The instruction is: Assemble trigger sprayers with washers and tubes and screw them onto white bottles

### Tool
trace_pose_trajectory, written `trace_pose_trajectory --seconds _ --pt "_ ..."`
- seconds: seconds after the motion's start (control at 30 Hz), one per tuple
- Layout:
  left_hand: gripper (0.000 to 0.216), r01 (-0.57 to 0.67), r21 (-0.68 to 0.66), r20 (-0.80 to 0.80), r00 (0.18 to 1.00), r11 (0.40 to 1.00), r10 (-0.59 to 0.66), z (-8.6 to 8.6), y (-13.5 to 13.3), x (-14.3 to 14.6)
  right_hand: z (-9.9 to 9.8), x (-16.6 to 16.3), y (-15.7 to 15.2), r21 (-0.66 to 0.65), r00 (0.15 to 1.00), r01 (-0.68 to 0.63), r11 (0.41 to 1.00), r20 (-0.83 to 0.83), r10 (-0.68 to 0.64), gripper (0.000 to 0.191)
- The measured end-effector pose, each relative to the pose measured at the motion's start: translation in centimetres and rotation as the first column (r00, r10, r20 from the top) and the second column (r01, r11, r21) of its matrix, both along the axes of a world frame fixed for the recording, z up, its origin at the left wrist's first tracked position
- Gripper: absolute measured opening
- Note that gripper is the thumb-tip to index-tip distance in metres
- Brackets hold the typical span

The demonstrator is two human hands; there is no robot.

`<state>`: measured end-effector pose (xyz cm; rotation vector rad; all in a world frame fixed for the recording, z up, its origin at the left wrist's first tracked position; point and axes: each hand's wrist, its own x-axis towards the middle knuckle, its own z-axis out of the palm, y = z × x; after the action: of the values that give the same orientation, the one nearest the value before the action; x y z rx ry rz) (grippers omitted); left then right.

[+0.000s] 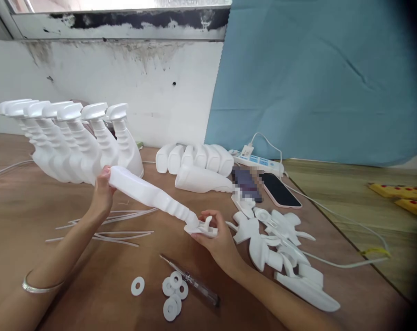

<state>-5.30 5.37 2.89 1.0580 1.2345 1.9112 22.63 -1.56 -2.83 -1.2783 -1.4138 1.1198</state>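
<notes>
A white plastic spray bottle [149, 193] is held aslant above the brown table, its base up at the left. My left hand [104, 191] is closed around the base end. At the lower right end, my right hand [217, 236] grips the white trigger spray head [203, 227], which meets the bottle's neck; whether it is fastened cannot be seen. Below lie several white ring washers [174, 287] and a screwdriver [191, 280] with a clear handle. Thin white tubes [122, 220] lie near my left forearm. Loose trigger heads [280, 248] are heaped to the right of my right hand.
Bottles with heads fitted [73, 142] stand in a group at the back left. Several headless bottles [197, 161] lie at the back middle. A phone [280, 189], a power strip [258, 162] and a white cable [346, 264] are on the right, near the table edge.
</notes>
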Motion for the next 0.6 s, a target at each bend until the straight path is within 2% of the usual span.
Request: trace_pose_trajectory --seconds 0.13,0.2,0.33,0.47,0.6 --pt "0.021 -0.028 0.005 0.028 0.999 1.000 0.028 -0.4 -0.1 -0.7 -0.1 -0.2 0.4 -0.026 0.950 -0.004 1.000 -0.312 -0.004 0.046" --pt "0.019 -0.029 0.001 0.041 0.999 1.000 0.029 -0.7 -0.1 -0.8 -0.1 -0.3 0.4 -0.006 0.925 -0.006 1.000 -0.380 0.003 0.042" --pt "0.020 0.003 -0.038 0.070 0.998 0.999 0.000 -1.7 0.0 -0.3 0.0 -0.2 0.2 0.010 0.956 -0.006 1.000 -0.294 0.008 0.034" --pt "0.026 0.034 -0.111 0.099 0.995 0.993 -0.023 -3.0 0.0 0.6 0.2 0.0 -0.2 -0.033 0.993 -0.007 0.999 -0.121 0.003 0.042" --pt "0.029 0.011 -0.175 0.134 0.991 0.984 0.012 -3.5 -0.1 0.9 0.6 0.0 -0.5 0.025 0.996 -0.037 0.999 -0.075 0.039 0.040"
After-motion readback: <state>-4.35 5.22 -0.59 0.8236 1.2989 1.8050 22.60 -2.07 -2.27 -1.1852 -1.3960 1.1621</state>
